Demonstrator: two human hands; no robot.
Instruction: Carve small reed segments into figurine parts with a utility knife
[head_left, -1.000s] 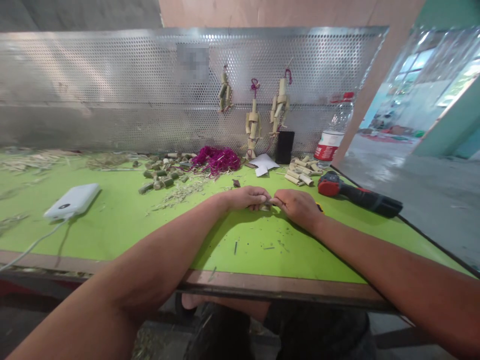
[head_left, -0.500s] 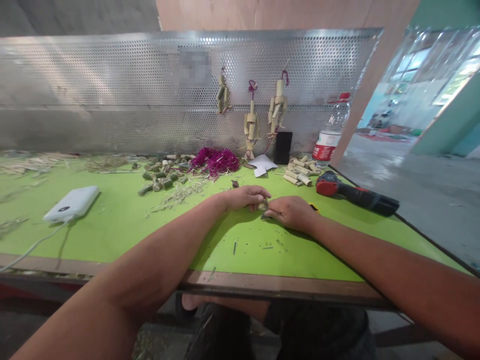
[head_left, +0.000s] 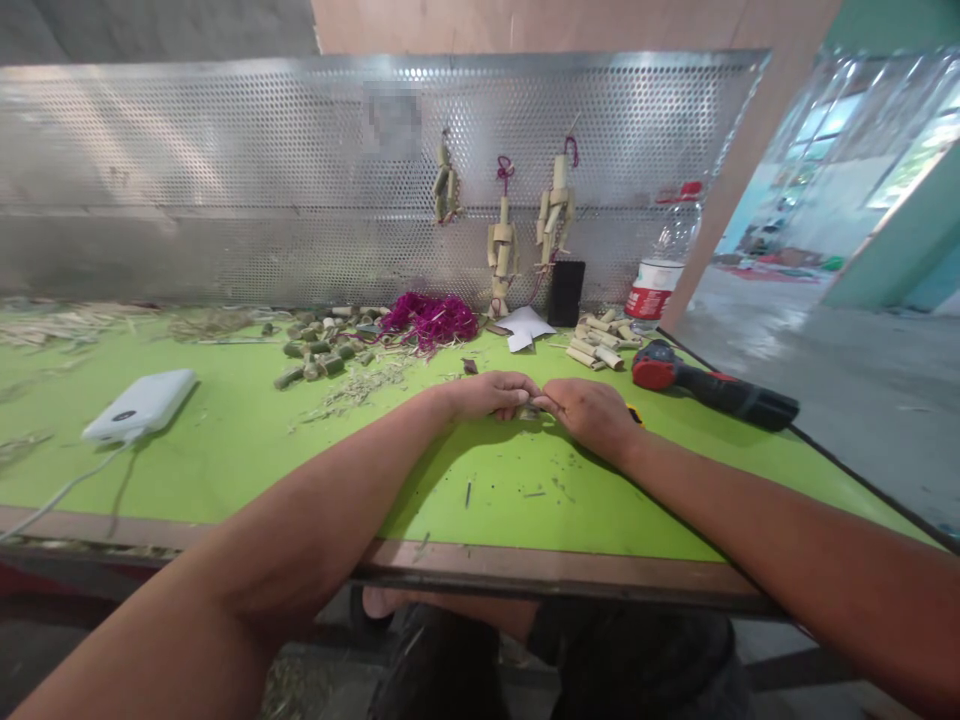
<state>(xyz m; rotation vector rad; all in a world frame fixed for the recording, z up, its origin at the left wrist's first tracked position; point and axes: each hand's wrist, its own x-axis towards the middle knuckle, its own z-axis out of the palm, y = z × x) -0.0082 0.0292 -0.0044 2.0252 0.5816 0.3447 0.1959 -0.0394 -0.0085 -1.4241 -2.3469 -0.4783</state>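
Observation:
Over the green table top [head_left: 450, 500] my two hands meet, fingers touching. My left hand [head_left: 495, 394] is closed in a pinch on a small pale piece of plant stem, mostly covered by the fingers. My right hand [head_left: 589, 412] is wrapped around a knife; the black-and-yellow end of its handle [head_left: 635, 414] pokes out behind the palm. Its blade is hard to make out between the hands. Small dark shavings [head_left: 535, 494] are scattered on the table below them.
Behind lie green stem pieces [head_left: 319, 362], purple string [head_left: 429, 322] and pale cut pieces [head_left: 596, 345]. A power tool [head_left: 712, 392] lies right, a white power bank [head_left: 140, 405] left. Jointed stem figures [head_left: 503, 245] hang on the perforated metal panel [head_left: 300, 180]. A bottle [head_left: 654, 285] stands back right.
My right hand has shifted slightly up, and its fingertips now meet my left fingers. The dark blade that showed below the right fingers is now mostly hidden. The left hand has barely moved.

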